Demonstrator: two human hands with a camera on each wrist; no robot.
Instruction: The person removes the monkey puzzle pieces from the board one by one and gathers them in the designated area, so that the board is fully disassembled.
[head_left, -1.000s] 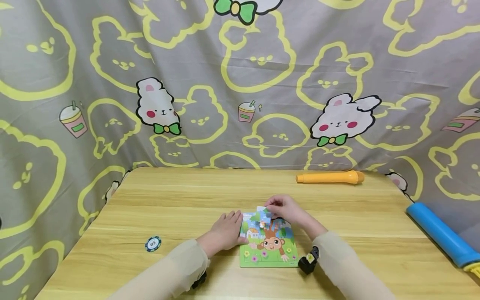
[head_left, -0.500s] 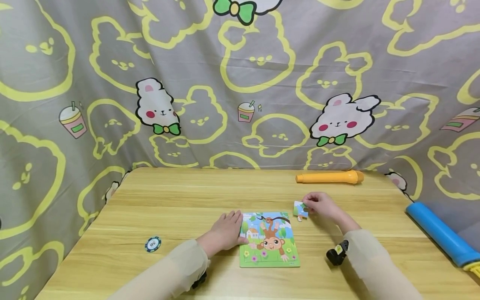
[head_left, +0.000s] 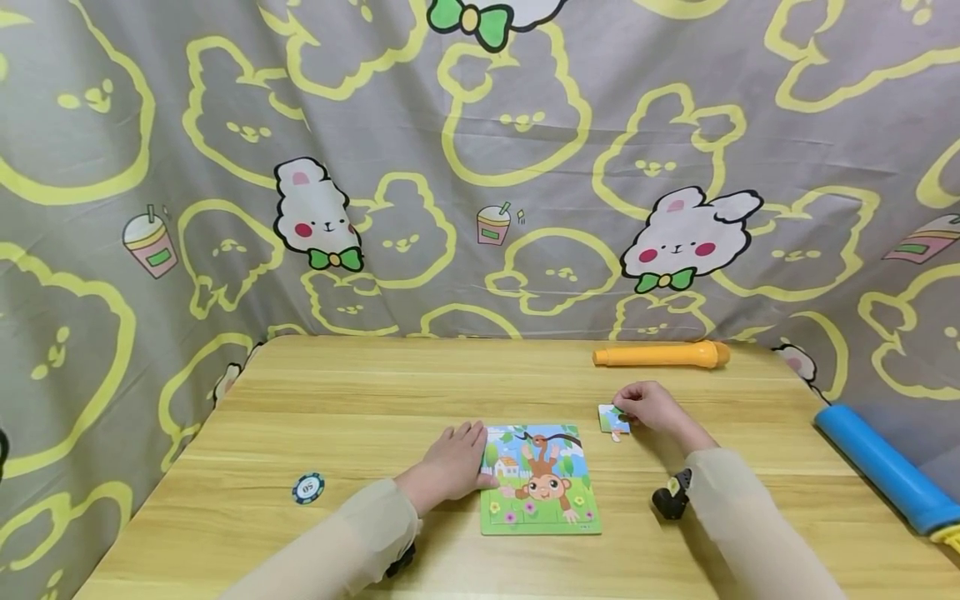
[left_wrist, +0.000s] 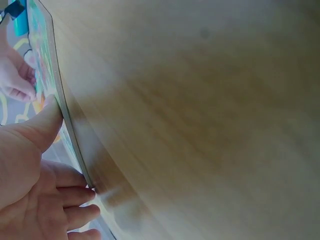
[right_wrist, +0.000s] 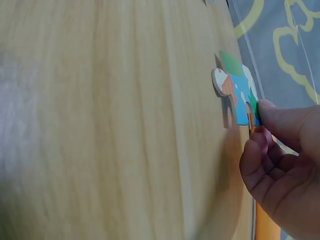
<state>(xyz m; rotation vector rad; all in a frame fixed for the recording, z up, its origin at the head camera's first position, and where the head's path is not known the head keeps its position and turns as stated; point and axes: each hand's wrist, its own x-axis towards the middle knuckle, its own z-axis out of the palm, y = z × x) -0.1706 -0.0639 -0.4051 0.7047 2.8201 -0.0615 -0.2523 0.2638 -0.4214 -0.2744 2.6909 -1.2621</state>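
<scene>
A square jigsaw puzzle (head_left: 542,510) with a hanging monkey picture lies on the table. My left hand (head_left: 450,463) rests along its left edge. In the left wrist view the thumb (left_wrist: 46,122) lies over the rim of the board (left_wrist: 59,82), and the other fingers extend past the corner. To the right of the puzzle, my right hand (head_left: 657,408) pinches a loose jigsaw piece (head_left: 609,418) by its edge. The right wrist view shows that piece (right_wrist: 239,92), blue, green and orange-brown, between thumb and fingertips, close over the wood and casting a shadow.
A poker chip (head_left: 307,487) lies left of the left forearm. An orange toy microphone (head_left: 660,356) lies near the back edge, and a blue tube (head_left: 881,467) at the right edge. Behind the table (head_left: 420,375) hangs a patterned grey curtain (head_left: 405,108).
My right hand has carried the jigsaw piece from over the top of the puzzle to the right, uncovering the picture there. My left hand has stayed at the left edge.
</scene>
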